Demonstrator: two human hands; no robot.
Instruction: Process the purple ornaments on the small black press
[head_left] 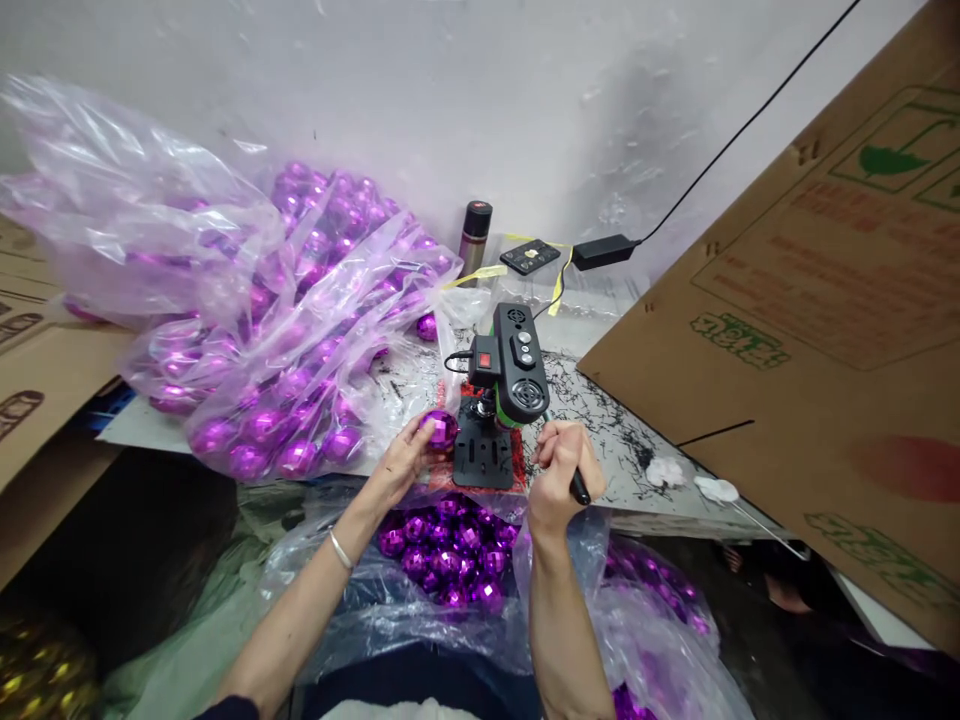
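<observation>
A shiny purple faceted ball (440,429) is held in the fingers of my left hand (405,460), just left of a small black machine (519,362) on a black slotted base plate (484,462). My right hand (564,472) is closed around a tool with a black handle (579,488), to the right of the machine. The tool's thin shaft reaches up beside the machine's round end; its tip is hidden. Below the base plate, an open clear bag of purple balls (450,555) lies by the table's front edge.
A big clear bag of purple balls (300,330) fills the left of the table (607,470). Behind stand a spray can (475,238), a phone-like black pad (529,257) and a power adapter (604,252). A large carton (810,330) leans in at right.
</observation>
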